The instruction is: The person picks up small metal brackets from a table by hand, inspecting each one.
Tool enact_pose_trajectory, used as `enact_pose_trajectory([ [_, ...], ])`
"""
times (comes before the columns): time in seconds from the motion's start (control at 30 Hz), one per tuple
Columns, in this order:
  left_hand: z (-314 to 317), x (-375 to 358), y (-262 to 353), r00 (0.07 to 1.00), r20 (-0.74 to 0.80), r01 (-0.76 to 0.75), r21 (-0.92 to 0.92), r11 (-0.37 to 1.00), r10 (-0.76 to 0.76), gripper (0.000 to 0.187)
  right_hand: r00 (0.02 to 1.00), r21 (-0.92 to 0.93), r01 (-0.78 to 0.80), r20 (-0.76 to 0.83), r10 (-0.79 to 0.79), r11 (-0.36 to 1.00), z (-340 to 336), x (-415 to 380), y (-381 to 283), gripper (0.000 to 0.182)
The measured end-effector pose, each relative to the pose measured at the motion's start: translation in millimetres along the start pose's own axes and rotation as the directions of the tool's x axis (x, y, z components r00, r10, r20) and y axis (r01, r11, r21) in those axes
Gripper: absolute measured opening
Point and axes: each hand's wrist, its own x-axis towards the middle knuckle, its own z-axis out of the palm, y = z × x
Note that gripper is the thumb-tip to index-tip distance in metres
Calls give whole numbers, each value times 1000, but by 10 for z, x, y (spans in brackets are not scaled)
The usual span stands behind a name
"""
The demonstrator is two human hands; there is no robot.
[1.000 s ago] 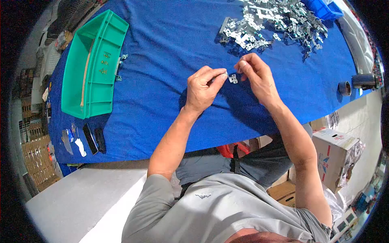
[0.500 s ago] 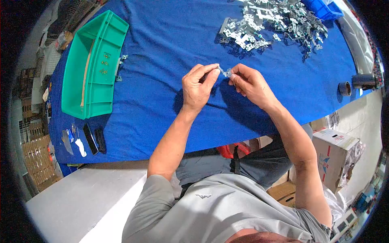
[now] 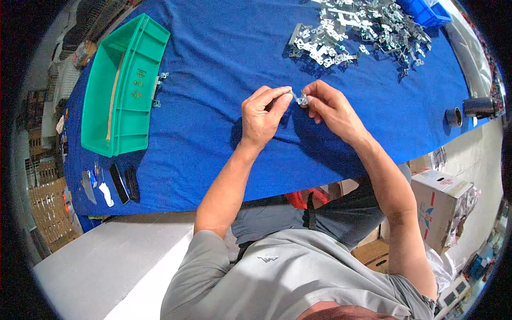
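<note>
Between my two hands, above the blue cloth [image 3: 213,96], is a small shiny metal bracket [image 3: 301,100]. My left hand [image 3: 262,114] pinches its left end between thumb and forefinger. At the other end, my right hand [image 3: 332,109] is closed on the bracket with its fingertips. My fingers cover part of the piece, so its full shape is hidden. Farther back on the cloth lies a heap of similar metal brackets [image 3: 341,40].
A green plastic bin [image 3: 133,130] stands at the left, with a few metal pieces [image 3: 157,90] beside it. A black phone-like object [image 3: 119,183] lies near the front left edge. A blue crate [image 3: 434,16] and a dark ring [image 3: 454,117] are at the right.
Both hands have shifted very slightly, and the bracket has turned a little between the fingers. More of its broad right end shows now.
</note>
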Motion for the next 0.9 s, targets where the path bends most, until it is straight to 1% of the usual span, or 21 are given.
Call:
enact_pose_trajectory([
  [0.07,30,-2,-35,1000,-15,-25,-4,1000,25,15,999,280,-10,45,-2,960,-23,21,11,18],
  [0.1,40,-2,-44,998,-31,-51,-6,999,51,14,999,279,-10,45,-3,960,-38,27,8,18],
  [0.17,41,-7,-52,998,-15,-66,13,998,66,14,996,330,-46,87,18,943,-65,36,-2,19],
  [0.2,42,-9,-49,997,2,-80,33,996,80,14,996,331,-46,85,19,943,-64,40,11,19],
  [0.23,45,-6,-44,997,3,-81,32,996,81,14,996,252,-41,90,19,967,-60,48,35,19],
  [0.27,48,-2,-36,993,17,-115,41,993,114,14,995,171,-36,96,19,985,-60,54,48,19],
  [0.3,50,-1,-30,989,32,-148,50,988,146,14,995,171,-36,94,20,985,-64,54,51,19],
  [0.4,50,-9,-23,992,61,-116,40,992,113,14,997,151,-12,74,1,989,-66,46,40,18],
  [0.47,47,-15,-1,991,72,-114,47,992,111,15,1000,177,17,-17,-14,984,-54,32,-10,18],
  [0.5,46,-15,4,991,83,-112,55,992,108,15,1000,177,17,-16,-14,984,-51,46,9,18],
  [0.53,52,-17,-8,991,83,-112,55,992,107,15,991,185,92,-109,-73,978,-45,71,53,17],
  [0.57,61,-20,-32,994,24,-104,65,992,103,15,971,186,168,-200,-130,968,-42,100,95,17],
  [0.6,61,-17,-53,994,-36,-97,75,993,99,15,974,175,155,-193,-121,972,-63,115,104,17],
  [0.63,58,-6,-73,994,-38,-98,78,992,101,15,974,176,158,-191,-124,972,-71,108,105,17],
  [0.7,52,18,-95,979,-198,-43,7,999,44,15,1000,164,-21,-3,22,986,-77,45,52,17],
  [0.73,24,14,-87,983,-183,-2,53,999,11,14,1000,98,-9,24,6,995,-46,17,-21,18],
  [0.77,28,13,-86,983,-183,-2,52,999,11,14,1000,98,-8,24,6,995,-24,2,-44,18],
  [0.83,41,6,-87,984,-178,-21,32,999,27,14,993,105,-57,108,46,993,3,-13,-66,19],
  [0.9,47,6,-99,985,-171,-25,43,999,32,14,993,75,-42,110,33,996,17,-15,-51,19],
])
